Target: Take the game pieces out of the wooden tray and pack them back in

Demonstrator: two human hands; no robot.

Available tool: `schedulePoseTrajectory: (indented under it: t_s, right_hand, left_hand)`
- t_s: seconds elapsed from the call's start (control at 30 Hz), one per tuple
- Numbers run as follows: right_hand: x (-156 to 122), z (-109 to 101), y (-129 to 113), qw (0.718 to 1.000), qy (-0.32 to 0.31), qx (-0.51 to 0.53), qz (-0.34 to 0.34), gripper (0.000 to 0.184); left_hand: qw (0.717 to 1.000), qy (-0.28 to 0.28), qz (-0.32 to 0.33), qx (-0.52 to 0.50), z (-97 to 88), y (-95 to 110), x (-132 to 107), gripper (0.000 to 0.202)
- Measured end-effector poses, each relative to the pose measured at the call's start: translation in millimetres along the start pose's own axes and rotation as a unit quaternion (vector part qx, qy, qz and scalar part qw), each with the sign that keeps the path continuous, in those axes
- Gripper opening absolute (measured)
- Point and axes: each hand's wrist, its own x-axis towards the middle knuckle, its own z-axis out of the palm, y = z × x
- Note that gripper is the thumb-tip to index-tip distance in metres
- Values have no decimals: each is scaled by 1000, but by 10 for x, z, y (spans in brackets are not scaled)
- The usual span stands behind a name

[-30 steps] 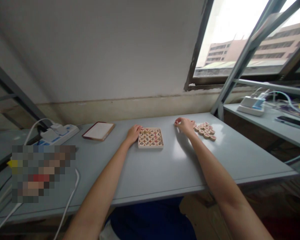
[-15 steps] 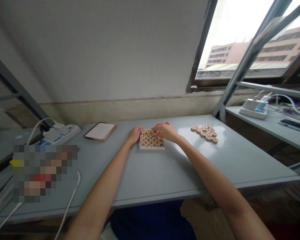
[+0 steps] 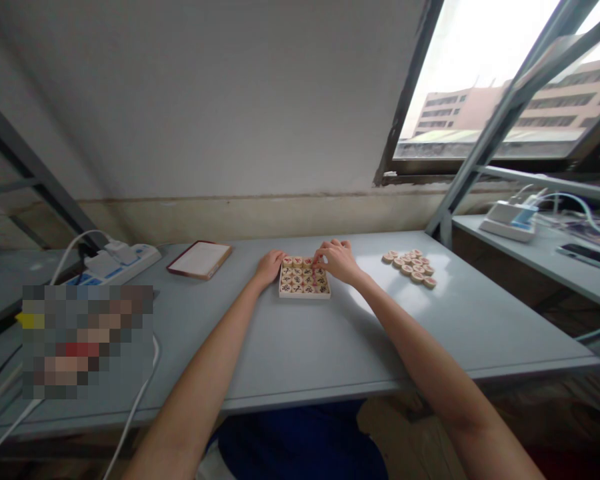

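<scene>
- Filling the upper view: grey wall (image 3: 205,120), with the window (image 3: 480,107) at its right.
- Pale table (image 3: 300,353) runs below the wall and bears the items that follow.
- White power strip (image 3: 146,253) lies at the table's left, plugs inserted.
- Flat pale panel with a dark red edge (image 3: 199,259) lies between power strip and left hand, touching neither.
- Shallow square box (image 3: 305,295) sits mid-table, between the two hands.
- Loose round pieces (image 3: 406,269) lie grouped on the table, right of the box and apart from it.
- Right hand (image 3: 341,261) is over the box's far right corner; thumb and index point down, narrow gap. Cannot tell if a piece is held.
- Left hand (image 3: 270,267) touches the box's left side, fingers bent at the far corner; gripping or merely resting, cannot tell.
- Boxed pieces (image 3: 297,281) sit in rows, marked with dark and red characters.
</scene>
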Motion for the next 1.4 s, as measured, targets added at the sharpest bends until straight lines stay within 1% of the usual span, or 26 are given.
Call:
schedulePoseTrajectory:
  t_s: [0.17,0.37,0.5,0.63,0.73,0.8,0.83,0.9,0.93,1.0,1.07,1.1,1.17,1.23,1.4]
  right_hand:
    - [0,-15,13,1000,-1,2,-13,10]
    - [5,-29,31,998,-43,39,-37,12]
    - [3,-38,58,996,-56,55,-42,14]
    - [1,-24,93,990,-84,102,-48,15]
    - [21,-14,113,985,-90,141,-52,16]
    - [39,-22,152,982,-94,159,-43,16]
    - [42,-33,190,982,-94,159,-24,16]
    - [21,-70,311,986,-82,136,46,15]
    - [-7,-95,392,988,-67,108,94,15]
    - [-98,-153,576,981,-25,8,193,16]
    - [-208,-215,752,953,-7,-114,282,19]
    - [-256,-245,826,933,-14,-160,321,20]
    - [-318,-292,932,902,-51,-198,380,23]
    - [-332,-316,986,889,-80,-190,408,25]
    - [-304,-304,1009,890,-87,-174,412,26]
  left_hand:
    - [1000,4,-2,7,-3,17,-8,28]
    - [1000,1,12,17,-5,-5,-4,30]
    - [1000,2,18,16,5,-38,8,30]
    - [1000,1,20,13,18,-61,16,30]
    - [1000,2,17,8,19,-55,13,29]
    - [1000,3,8,8,14,-41,8,29]
    - [1000,3,3,10,10,-32,5,28]
    - [1000,2,-2,14,3,-18,1,27]
    - [1000,2,-2,16,1,-15,1,27]
    - [1000,4,1,15,2,-16,3,27]
    - [1000,8,4,9,9,-29,7,27]
    - [1000,8,6,6,14,-37,9,28]
    - [1000,8,9,0,23,-55,11,28]
    - [1000,8,12,-3,30,-68,12,28]
    - [1000,12,6,12,25,-69,11,28]
